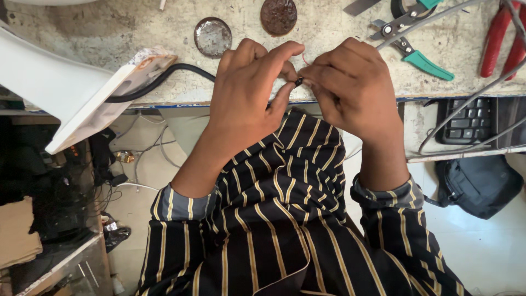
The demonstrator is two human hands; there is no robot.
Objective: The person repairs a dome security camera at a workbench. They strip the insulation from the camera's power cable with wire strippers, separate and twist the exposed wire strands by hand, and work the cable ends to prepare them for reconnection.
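My left hand and my right hand meet at the front edge of a worn workbench. Between their fingertips they pinch a small black part with a thin red wire curling up from it. Both hands have their fingers closed on this piece. Most of the part is hidden by my fingers. My sleeves are black with yellow stripes.
A black cable runs from a white appliance at the left towards my hands. Two round rusty discs lie behind. Green-handled pliers, red-handled pliers, a keyboard and a black bag are at the right.
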